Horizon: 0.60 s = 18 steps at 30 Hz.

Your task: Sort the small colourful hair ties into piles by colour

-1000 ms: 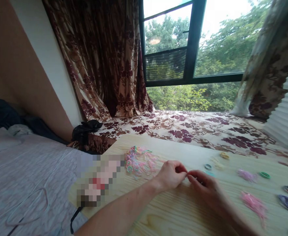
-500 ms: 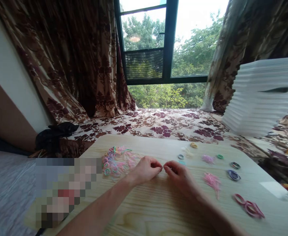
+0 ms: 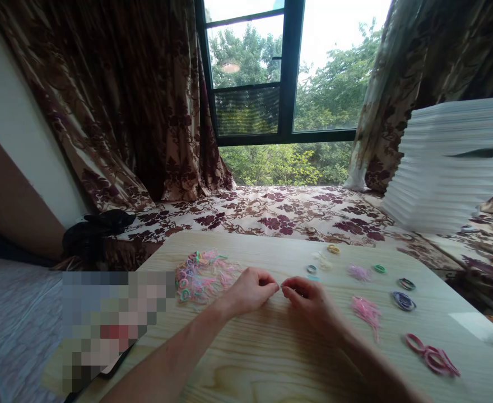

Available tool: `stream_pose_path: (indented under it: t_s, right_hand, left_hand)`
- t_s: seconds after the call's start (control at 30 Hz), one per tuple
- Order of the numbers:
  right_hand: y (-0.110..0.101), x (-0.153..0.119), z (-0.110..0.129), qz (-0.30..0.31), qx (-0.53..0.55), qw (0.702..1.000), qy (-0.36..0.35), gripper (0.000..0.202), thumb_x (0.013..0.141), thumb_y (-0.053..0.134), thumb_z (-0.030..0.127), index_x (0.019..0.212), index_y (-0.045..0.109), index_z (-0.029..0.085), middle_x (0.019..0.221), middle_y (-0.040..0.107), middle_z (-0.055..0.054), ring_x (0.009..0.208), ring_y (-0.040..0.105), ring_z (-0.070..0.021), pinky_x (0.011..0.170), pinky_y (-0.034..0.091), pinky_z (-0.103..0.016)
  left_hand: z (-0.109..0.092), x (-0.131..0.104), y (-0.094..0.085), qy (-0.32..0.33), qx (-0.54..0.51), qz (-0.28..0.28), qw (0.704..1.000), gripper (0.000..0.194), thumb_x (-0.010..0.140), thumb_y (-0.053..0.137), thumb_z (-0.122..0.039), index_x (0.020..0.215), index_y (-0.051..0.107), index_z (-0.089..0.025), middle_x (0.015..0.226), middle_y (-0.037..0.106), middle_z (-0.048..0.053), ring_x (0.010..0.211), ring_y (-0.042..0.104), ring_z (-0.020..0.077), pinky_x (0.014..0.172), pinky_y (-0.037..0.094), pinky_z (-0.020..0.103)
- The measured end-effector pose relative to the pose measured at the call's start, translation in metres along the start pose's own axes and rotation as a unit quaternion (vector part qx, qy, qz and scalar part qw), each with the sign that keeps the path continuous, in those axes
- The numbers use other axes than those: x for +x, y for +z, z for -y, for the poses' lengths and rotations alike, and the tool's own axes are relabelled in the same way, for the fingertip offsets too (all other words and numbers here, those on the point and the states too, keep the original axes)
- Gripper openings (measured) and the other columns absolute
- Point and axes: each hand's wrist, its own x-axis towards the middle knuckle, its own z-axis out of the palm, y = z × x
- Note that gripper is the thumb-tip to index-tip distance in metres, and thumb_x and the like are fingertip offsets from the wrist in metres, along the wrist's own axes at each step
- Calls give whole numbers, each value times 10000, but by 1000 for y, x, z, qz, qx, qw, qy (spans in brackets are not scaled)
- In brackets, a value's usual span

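Observation:
My left hand (image 3: 250, 292) and my right hand (image 3: 307, 296) hover close together over the middle of the table, fingertips almost meeting. Both are closed in a pinch of thumb and forefinger. Whatever lies between the fingertips is too small to make out. Just left of my left hand sits a mixed heap of small colourful elastic bands (image 3: 202, 277). Right of my right hand are sorted clusters: pink bands (image 3: 366, 314), lilac bands (image 3: 359, 273) and pale cream bands (image 3: 322, 261). A grey ring-shaped band (image 3: 311, 269) lies behind my right hand.
The pale wood-grain table (image 3: 229, 364) also bears pink hair ties (image 3: 437, 360), dark blue ones (image 3: 404, 301), a green one (image 3: 379, 269) and a yellow one (image 3: 333, 249). A pixelated object covers the left edge. A white pleated lampshade-like thing (image 3: 448, 168) stands at right.
The view has shifted very slightly, so the things at right appear a little farther right. Both hands keep their pinched pose, with hardly any movement.

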Motion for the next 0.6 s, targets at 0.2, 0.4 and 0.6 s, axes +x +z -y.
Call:
stream_pose_path:
  t_s: [0.2, 0.4, 0.6]
  right_hand:
    - [-2, 1, 0, 12, 25, 999, 17, 289, 768, 518, 405, 678, 648, 164, 563, 572, 14, 507, 483, -109, 480, 395, -215]
    - [-3, 1, 1, 15, 15, 999, 24, 320, 796, 481, 413, 661, 634, 166, 557, 569, 14, 489, 481, -106, 473, 388, -215]
    - [-2, -1, 3, 18, -25, 1000, -5, 289, 790, 511, 402, 726, 674, 172, 586, 591, 11, 531, 488, -115, 471, 365, -211]
  left_hand:
    - [-1, 1, -2, -14, -21, 11, 1000, 296, 712, 485, -334, 698, 663, -98, 538, 496, -20, 505, 390, 84, 480, 287, 206]
    - [-2, 1, -2, -29, -23, 12, 999, 296, 711, 493, -342, 702, 657, -97, 559, 529, -12, 512, 424, 85, 481, 294, 203]
    - [-3, 1, -1, -24, -30, 6, 999, 271, 713, 486, -315, 687, 645, -97, 550, 513, -18, 500, 404, 76, 476, 294, 198]
